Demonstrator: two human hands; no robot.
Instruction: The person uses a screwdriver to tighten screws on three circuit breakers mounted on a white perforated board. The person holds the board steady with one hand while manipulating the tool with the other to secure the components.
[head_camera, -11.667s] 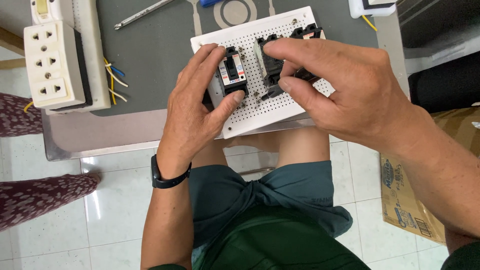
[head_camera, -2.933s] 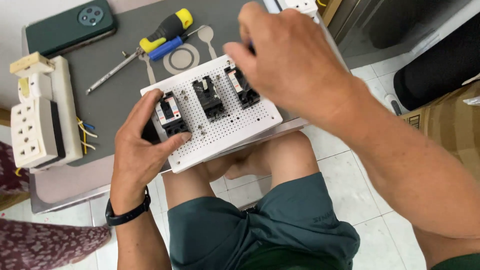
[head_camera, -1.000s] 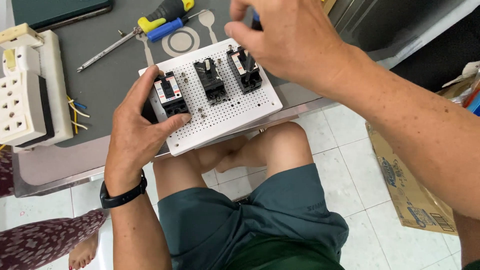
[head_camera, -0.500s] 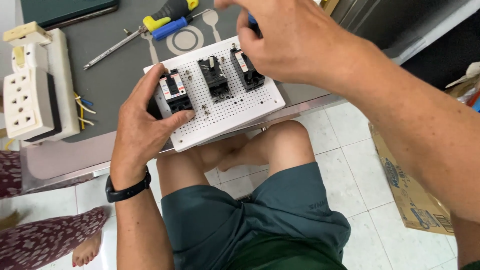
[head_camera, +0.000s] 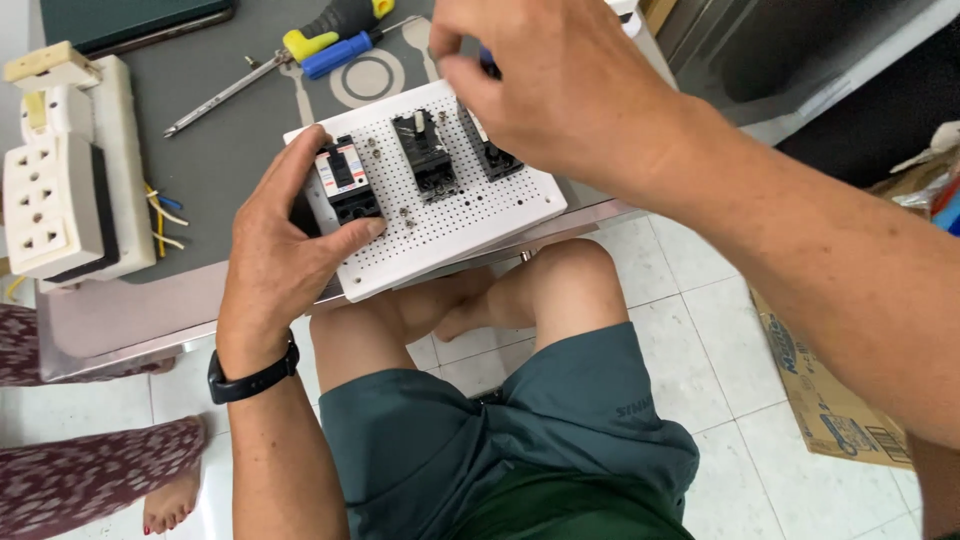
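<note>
Since half a second ago the right hand (head_camera: 560, 90) has dropped slightly lower over the board's far edge; the left hand (head_camera: 285, 240) has stayed put. Left hand: fingers spread, thumb along the near-left edge of the white perforated board (head_camera: 470, 215), fingertips pressed on the left circuit breaker (head_camera: 345, 180). Right hand: fingers curled and pinched on a small blue-handled tool (head_camera: 486, 60) (mostly hidden, tip not visible) above the right circuit breaker (head_camera: 495, 155). Middle circuit breaker (head_camera: 428, 155) stands untouched between the two. Board lies tilted on the near edge of the grey counter (head_camera: 220, 150), overhanging the person's knees. Black wristband (head_camera: 250, 378) on the left wrist. Behind the board: yellow-handled screwdriver (head_camera: 270, 62), blue-handled screwdriver (head_camera: 345, 52) just beside it. Far left on the counter: white socket block (head_camera: 55, 200) with loose wires (head_camera: 160, 215). Cardboard box (head_camera: 830, 410) on the tiled floor, right. Another person's foot (head_camera: 175, 490) at lower left.
</note>
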